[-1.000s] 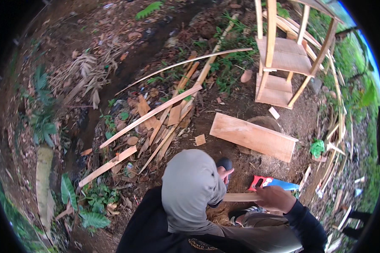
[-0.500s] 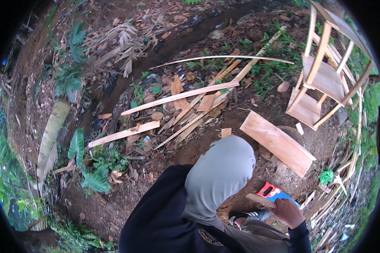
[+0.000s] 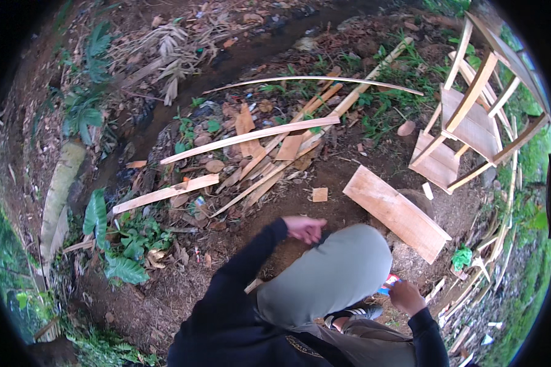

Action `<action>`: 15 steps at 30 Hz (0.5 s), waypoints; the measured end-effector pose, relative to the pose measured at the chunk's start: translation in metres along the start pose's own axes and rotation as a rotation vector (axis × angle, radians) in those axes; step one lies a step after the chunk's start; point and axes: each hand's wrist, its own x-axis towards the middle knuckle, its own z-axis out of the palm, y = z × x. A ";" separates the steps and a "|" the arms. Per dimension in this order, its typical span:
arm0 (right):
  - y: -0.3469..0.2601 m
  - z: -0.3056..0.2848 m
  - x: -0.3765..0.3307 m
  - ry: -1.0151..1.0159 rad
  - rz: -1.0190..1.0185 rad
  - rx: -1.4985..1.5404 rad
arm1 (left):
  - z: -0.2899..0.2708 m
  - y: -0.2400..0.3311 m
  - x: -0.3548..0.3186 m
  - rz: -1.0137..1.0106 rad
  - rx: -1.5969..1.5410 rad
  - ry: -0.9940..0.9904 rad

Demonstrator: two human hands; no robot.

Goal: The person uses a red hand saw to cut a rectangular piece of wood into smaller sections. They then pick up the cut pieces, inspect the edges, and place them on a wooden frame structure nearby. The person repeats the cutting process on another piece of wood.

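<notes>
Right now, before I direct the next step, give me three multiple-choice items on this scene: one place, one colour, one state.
1. The small square offcut lies:
A. on the wide board
B. on bare soil beside the wide board
C. inside the wooden frame

2. The object in the right hand is:
A. red and blue
B. yellow
C. white

3. The right hand is:
A. open and empty
B. flat on the ground
C. closed on that object

Key:
1 B, the small square offcut sits on soil left of the wide board.
2 A, the object shows both colours.
3 C, the right hand wraps it.
</notes>
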 end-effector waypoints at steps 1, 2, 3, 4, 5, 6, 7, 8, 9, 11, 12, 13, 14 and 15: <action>0.002 0.014 0.009 0.101 -0.014 0.106 | -0.025 0.004 -0.009 0.053 -0.103 -0.058; -0.011 -0.011 0.024 -0.027 -0.130 0.307 | -0.052 0.002 -0.022 0.091 -0.214 -0.112; -0.025 -0.030 0.028 0.099 -0.223 0.490 | -0.066 0.015 -0.035 0.120 -0.240 -0.123; -0.038 -0.048 0.027 0.221 -0.316 0.667 | -0.077 0.032 -0.055 0.166 -0.220 -0.157; -0.055 -0.073 0.029 0.239 -0.308 0.677 | -0.106 0.032 -0.075 0.208 -0.276 -0.288; -0.067 -0.097 0.030 0.256 -0.283 0.687 | -0.113 0.035 -0.089 0.327 -0.350 -0.179; -0.074 -0.109 0.032 0.283 -0.259 0.693 | -0.123 0.046 -0.101 0.450 -0.368 -0.134; -0.067 -0.104 0.035 0.310 -0.243 0.639 | -0.132 0.052 -0.103 0.573 -0.463 -0.092; -0.063 -0.100 0.036 0.285 -0.180 0.615 | -0.138 0.061 -0.101 0.602 -0.675 0.001; -0.050 -0.085 0.031 0.228 -0.063 0.555 | -0.167 0.064 -0.077 0.637 -1.009 0.093; -0.042 -0.072 0.028 0.186 -0.021 0.477 | -0.186 0.061 -0.052 0.577 -1.065 0.226; -0.032 -0.058 0.022 0.151 -0.033 0.477 | -0.206 0.056 -0.024 0.518 -1.112 0.356; -0.026 -0.047 0.018 0.120 -0.045 0.478 | -0.227 0.050 0.004 0.442 -1.054 0.493; -0.028 -0.045 0.016 0.038 0.019 0.475 | -0.262 0.033 0.019 0.362 -1.048 0.534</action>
